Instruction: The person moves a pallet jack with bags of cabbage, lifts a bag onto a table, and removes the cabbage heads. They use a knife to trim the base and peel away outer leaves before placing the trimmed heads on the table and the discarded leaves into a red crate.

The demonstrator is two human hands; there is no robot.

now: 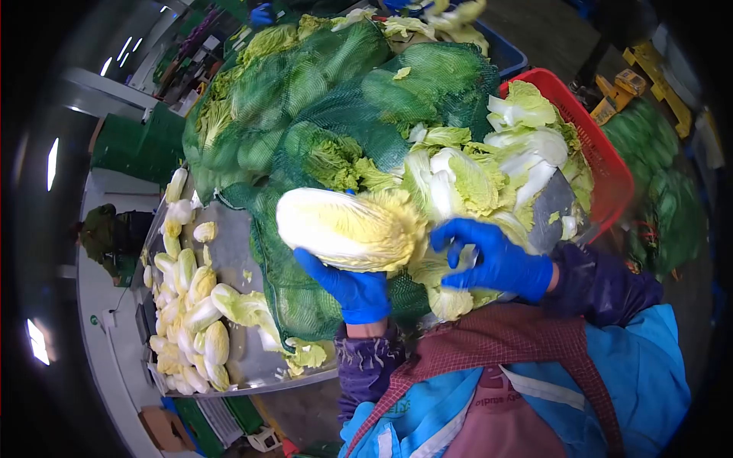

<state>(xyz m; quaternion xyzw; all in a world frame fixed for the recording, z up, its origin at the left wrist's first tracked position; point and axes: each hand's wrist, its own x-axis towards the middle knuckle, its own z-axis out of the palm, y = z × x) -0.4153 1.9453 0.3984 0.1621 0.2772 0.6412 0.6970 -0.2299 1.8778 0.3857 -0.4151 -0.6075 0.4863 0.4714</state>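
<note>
A pale, trimmed napa cabbage lies across my left hand, which is gloved in blue and holds it from below. Just right of its leafy yellow end is my right hand, also in a blue glove, with its fingers apart and curved and nothing between them. Behind the cabbage, green mesh sacks full of cabbages cover much of the metal table. Loose outer leaves are heaped beyond my right hand.
Small trimmed cabbages are piled on the table's left part. A red crate stands at the right, with a blue bin behind it. Another person is at the far left; a co-worker's gloved hand shows at the top.
</note>
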